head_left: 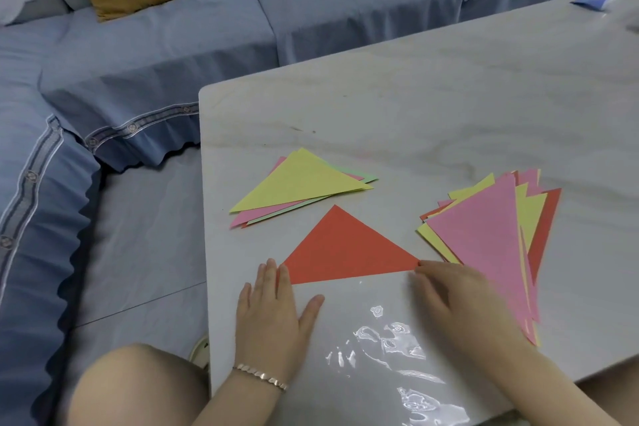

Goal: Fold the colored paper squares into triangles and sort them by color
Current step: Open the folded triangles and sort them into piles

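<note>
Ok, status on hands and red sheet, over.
Left hand flat, fingertips on red triangle, left corner. Right hand touching right corner. Triangle folded, flat on table. Nothing on it.

We see a thin bracelet (260,376) of pale pink, shiny links around the wrist of the left hand (273,315), by the table's (449,97) near corner. The right hand (460,301), both forearms, and the knees (131,387) flanking the table are bare.

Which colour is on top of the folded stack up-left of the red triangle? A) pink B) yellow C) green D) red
B: a yellow triangle lies on top of that stack, with only pink and green edges showing under it.
</note>
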A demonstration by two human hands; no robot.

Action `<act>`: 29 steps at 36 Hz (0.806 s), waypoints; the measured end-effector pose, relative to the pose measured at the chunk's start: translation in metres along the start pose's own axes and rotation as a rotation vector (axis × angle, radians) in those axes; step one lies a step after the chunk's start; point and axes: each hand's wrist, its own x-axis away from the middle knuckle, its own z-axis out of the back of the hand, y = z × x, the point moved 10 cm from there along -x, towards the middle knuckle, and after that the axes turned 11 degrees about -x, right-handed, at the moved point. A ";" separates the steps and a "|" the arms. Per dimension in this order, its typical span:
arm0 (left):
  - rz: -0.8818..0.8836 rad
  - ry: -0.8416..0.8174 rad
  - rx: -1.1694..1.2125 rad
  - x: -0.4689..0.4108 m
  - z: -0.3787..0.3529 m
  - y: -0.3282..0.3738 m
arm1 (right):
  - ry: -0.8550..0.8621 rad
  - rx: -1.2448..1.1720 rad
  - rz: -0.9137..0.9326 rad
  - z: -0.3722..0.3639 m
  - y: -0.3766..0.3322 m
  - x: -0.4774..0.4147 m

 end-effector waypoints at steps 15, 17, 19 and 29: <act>0.123 -0.146 0.127 -0.056 0.015 -0.005 | 0.134 0.168 -0.575 0.050 0.088 -0.032; 0.133 -0.167 0.151 -0.057 0.014 -0.005 | 0.126 0.171 -0.611 0.050 0.092 -0.032; 0.139 -0.172 0.196 -0.057 0.015 -0.004 | 0.129 0.159 -0.626 0.052 0.095 -0.033; 0.143 -0.111 0.272 -0.049 0.021 -0.001 | 0.211 0.046 -0.533 0.056 0.085 -0.032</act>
